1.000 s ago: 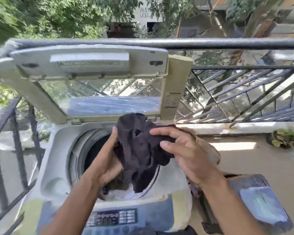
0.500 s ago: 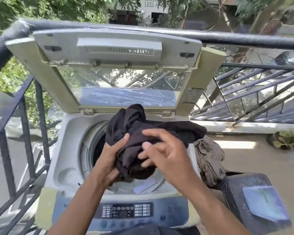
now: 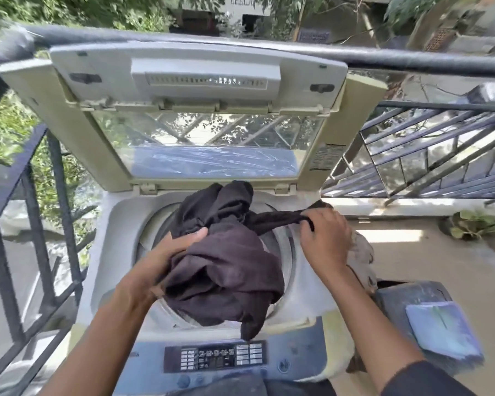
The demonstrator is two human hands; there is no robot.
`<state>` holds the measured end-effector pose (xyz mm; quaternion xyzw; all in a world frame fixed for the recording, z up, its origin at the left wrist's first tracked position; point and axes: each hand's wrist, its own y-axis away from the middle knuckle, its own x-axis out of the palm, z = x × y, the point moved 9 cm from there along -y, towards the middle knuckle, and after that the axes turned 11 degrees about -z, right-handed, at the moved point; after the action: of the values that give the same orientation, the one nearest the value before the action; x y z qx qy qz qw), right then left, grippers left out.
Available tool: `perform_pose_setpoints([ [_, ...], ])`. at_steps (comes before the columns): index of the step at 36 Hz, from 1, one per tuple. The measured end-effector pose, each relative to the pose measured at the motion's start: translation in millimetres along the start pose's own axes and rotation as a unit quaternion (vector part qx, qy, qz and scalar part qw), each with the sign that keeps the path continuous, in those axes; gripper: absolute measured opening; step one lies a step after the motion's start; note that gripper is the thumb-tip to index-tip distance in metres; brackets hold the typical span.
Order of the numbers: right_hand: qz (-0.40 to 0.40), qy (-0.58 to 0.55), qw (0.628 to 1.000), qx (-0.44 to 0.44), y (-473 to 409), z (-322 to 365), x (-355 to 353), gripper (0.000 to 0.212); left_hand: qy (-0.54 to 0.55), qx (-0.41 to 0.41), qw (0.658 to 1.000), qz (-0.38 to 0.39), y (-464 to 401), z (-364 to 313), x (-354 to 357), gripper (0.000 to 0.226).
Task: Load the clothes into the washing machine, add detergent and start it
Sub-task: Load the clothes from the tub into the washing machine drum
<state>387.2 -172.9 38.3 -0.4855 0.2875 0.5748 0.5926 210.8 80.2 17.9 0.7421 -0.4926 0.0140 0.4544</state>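
Note:
A top-loading washing machine (image 3: 117, 224) stands in front of me with its lid (image 3: 200, 78) raised. A bunched dark garment (image 3: 226, 270) hangs over the drum opening. My left hand (image 3: 166, 252) grips the bundle from its left side. My right hand (image 3: 325, 235) pinches a stretched strip of the same garment at the drum's right rim. The control panel (image 3: 215, 357) lies along the machine's near edge. The inside of the drum is mostly hidden by the cloth.
A brownish cloth (image 3: 362, 258) lies to the right of the machine, behind my right wrist. A dark bin with a blue lid (image 3: 443, 330) stands at the right. Black metal railings (image 3: 55, 181) enclose the balcony on the left and behind. A potted plant (image 3: 469, 224) sits on the floor.
My right hand has moved off the bundle to the right, pulling a strip of the garment taut. The bundle has sunk lower over the drum opening.

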Motion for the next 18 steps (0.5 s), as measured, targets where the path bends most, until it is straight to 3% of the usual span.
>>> perform_pose_setpoints([
  [3,0.026,-0.191,0.979,0.06,8,20,-14,0.018,-0.054,0.024,0.998,-0.019,0,-5,1,0.046],
  [5,0.085,-0.313,0.942,0.085,24,48,-19,0.019,-0.053,0.04,0.996,-0.065,-5,-4,-8,0.038],
  [7,0.158,-0.364,0.916,0.063,44,81,-16,0.024,-0.032,0.045,0.994,-0.095,-9,1,-11,0.037],
  [9,0.273,-0.373,0.887,0.011,73,112,-1,0.047,0.01,0.045,0.991,-0.126,-14,7,-14,0.04],
  [11,0.391,-0.312,0.866,-0.03,107,130,23,0.093,0.047,0.038,0.989,-0.136,-17,15,-13,0.042],
  [13,0.433,-0.236,0.869,-0.04,126,132,46,0.121,0.058,0.003,0.993,-0.106,-18,26,-6,0.045],
  [16,0.397,-0.205,0.894,-0.001,127,129,75,0.128,0.055,-0.034,0.995,-0.071,-18,38,0,0.046],
  [18,0.366,-0.202,0.908,0.025,122,121,93,0.111,0.023,-0.036,0.996,-0.074,-19,42,-4,0.045],
])
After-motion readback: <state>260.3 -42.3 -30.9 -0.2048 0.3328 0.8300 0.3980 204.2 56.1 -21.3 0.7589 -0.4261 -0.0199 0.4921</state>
